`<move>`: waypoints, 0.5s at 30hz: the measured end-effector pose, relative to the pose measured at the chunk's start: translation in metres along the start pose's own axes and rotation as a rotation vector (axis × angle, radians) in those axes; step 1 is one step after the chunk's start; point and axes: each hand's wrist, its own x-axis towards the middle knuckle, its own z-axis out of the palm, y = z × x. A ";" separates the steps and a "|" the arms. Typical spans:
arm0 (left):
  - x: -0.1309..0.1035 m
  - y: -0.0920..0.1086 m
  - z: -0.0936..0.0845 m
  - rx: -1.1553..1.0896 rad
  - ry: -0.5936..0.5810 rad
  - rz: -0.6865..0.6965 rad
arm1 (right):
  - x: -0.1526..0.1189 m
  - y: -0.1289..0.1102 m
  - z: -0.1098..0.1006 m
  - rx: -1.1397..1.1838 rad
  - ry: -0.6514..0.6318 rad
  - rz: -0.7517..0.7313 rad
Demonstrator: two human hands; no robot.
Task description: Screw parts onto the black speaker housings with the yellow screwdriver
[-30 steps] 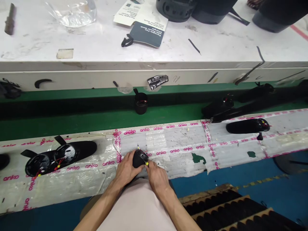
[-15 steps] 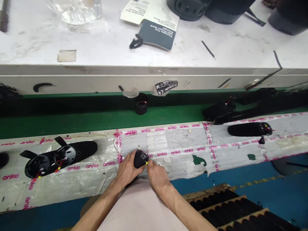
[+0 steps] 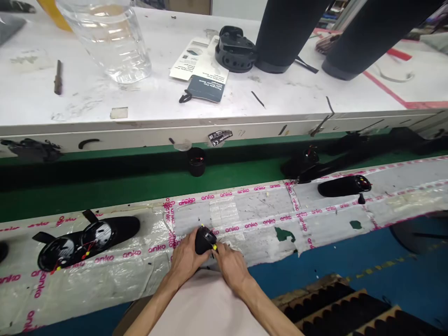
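Observation:
My left hand (image 3: 185, 258) grips a small black round part (image 3: 204, 239) with yellow and red wires, held at the near edge of the taped bench ledge (image 3: 266, 219). My right hand (image 3: 231, 264) pinches the same part from the right, fingertips at its yellow wire end. Both forearms come up from the bottom of the view over a pale pink cloth (image 3: 203, 308).
An open black fan housing (image 3: 82, 235) with wires lies on the ledge at left, a black handle piece (image 3: 345, 185) at right. A small black cup (image 3: 196, 161) stands on the green belt (image 3: 105, 184). Beyond, a white table carries a clear jug (image 3: 107, 37), leaflets (image 3: 201, 70) and black parts (image 3: 235, 49).
The view has tilted upward, showing more of the far white table. Both hands stay on the small black part in about the same spot.

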 end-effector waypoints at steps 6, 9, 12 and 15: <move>-0.007 0.011 0.004 0.103 0.038 -0.025 | -0.015 -0.002 -0.011 0.216 0.198 0.097; -0.008 0.018 0.004 0.181 0.095 -0.015 | -0.012 -0.005 -0.011 0.308 0.249 0.172; -0.009 0.021 0.004 0.244 0.120 0.009 | -0.011 -0.007 -0.001 0.378 0.233 0.185; -0.012 0.018 0.006 0.260 0.090 0.024 | -0.009 -0.008 0.011 0.411 0.200 0.206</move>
